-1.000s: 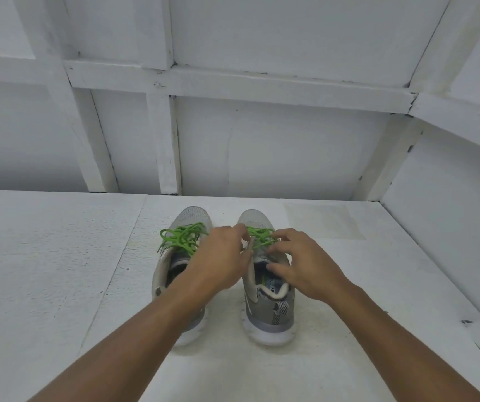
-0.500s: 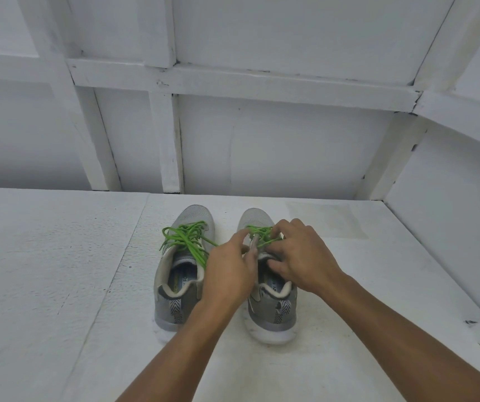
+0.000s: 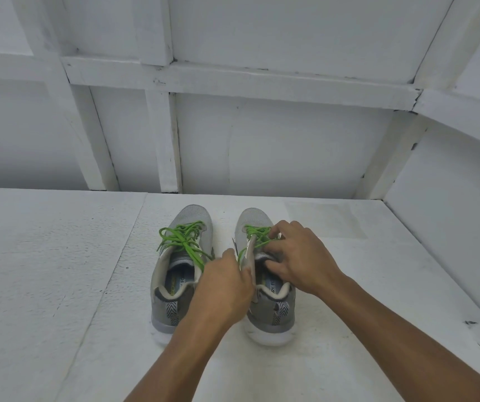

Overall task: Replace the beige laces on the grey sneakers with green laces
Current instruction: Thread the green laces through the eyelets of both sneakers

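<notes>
Two grey sneakers stand side by side on the white surface, toes pointing away. The left sneaker point(image 3: 175, 274) carries a green lace point(image 3: 182, 240) tied in a loose bow. A second green lace point(image 3: 257, 236) crosses the upper eyelets of the right sneaker point(image 3: 273, 314). My left hand point(image 3: 223, 288) hovers between the shoes, fingers curled at the right sneaker's inner collar, pinching a strand of that lace. My right hand point(image 3: 299, 258) sits over the right sneaker's tongue, its fingers pinching the lace there. No beige lace is in view.
The shoes rest on a white foam-like tabletop point(image 3: 59, 285). A white panelled wall point(image 3: 262, 140) rises just behind the toes, and another wall point(image 3: 450, 227) closes in on the right.
My left hand has drawn back toward me and off the left sneaker, uncovering its bow. My right hand stays on the right sneaker's lace, shifting slightly.
</notes>
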Demonstrator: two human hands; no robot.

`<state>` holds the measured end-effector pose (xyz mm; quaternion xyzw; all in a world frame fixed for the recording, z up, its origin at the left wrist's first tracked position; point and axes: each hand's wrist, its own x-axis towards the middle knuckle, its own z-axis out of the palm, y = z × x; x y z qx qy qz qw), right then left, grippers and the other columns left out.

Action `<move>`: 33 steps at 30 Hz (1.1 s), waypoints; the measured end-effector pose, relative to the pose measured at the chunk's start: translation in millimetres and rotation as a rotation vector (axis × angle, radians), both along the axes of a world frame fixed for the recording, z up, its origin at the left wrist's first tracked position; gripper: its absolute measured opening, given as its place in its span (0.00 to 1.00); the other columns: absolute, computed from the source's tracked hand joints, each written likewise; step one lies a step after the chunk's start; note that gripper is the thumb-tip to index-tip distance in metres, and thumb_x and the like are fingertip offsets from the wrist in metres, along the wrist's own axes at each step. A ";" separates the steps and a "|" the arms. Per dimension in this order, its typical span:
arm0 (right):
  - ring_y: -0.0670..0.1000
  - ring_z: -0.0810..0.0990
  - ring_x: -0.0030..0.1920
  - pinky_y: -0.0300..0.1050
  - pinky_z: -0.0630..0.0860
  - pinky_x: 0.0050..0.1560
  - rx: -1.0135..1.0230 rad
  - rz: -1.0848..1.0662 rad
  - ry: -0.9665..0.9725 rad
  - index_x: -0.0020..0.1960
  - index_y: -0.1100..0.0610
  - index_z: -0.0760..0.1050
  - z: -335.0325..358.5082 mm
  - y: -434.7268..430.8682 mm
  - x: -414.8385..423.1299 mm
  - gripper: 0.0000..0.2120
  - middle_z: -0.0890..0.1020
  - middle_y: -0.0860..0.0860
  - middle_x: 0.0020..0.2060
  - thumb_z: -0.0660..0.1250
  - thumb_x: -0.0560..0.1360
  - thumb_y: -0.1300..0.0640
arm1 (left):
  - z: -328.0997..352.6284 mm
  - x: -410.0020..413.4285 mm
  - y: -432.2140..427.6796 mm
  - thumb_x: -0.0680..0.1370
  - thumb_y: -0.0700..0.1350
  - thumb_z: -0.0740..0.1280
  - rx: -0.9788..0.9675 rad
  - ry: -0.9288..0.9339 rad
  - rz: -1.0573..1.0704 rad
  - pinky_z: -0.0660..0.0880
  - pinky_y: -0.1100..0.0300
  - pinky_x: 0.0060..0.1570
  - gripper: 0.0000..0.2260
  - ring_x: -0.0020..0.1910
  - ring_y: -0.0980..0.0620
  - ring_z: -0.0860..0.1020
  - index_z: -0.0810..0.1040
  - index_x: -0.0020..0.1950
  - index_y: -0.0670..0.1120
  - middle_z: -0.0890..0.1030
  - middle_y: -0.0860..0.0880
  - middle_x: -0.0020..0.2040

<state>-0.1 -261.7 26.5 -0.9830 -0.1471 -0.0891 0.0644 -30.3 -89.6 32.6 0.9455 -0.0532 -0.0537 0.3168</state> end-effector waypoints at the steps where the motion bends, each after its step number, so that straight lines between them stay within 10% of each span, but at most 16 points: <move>1: 0.50 0.70 0.55 0.46 0.65 0.52 0.003 0.004 -0.006 0.56 0.45 0.82 -0.2 -0.2 0.2 0.13 0.75 0.46 0.57 0.66 0.74 0.45 | -0.5 2.1 -0.4 0.82 0.49 0.58 -0.015 -0.053 0.006 0.72 0.54 0.53 0.14 0.57 0.44 0.75 0.71 0.63 0.43 0.77 0.43 0.59; 17: 0.52 0.74 0.45 0.47 0.66 0.40 -0.130 0.189 -0.247 0.38 0.48 0.83 7.3 0.2 10.5 0.12 0.79 0.45 0.47 0.61 0.69 0.49 | -11.5 13.2 -12.7 0.80 0.42 0.63 -0.201 -0.334 -0.045 0.72 0.52 0.43 0.11 0.41 0.43 0.76 0.79 0.61 0.47 0.81 0.43 0.41; 33: 0.50 0.75 0.47 0.47 0.75 0.44 0.313 -0.050 -0.193 0.50 0.54 0.79 -21.0 -10.3 -15.9 0.10 0.75 0.47 0.49 0.70 0.72 0.50 | -26.5 36.0 -18.6 0.74 0.46 0.69 -0.038 -0.453 -0.163 0.73 0.54 0.47 0.12 0.53 0.47 0.74 0.75 0.56 0.48 0.74 0.48 0.59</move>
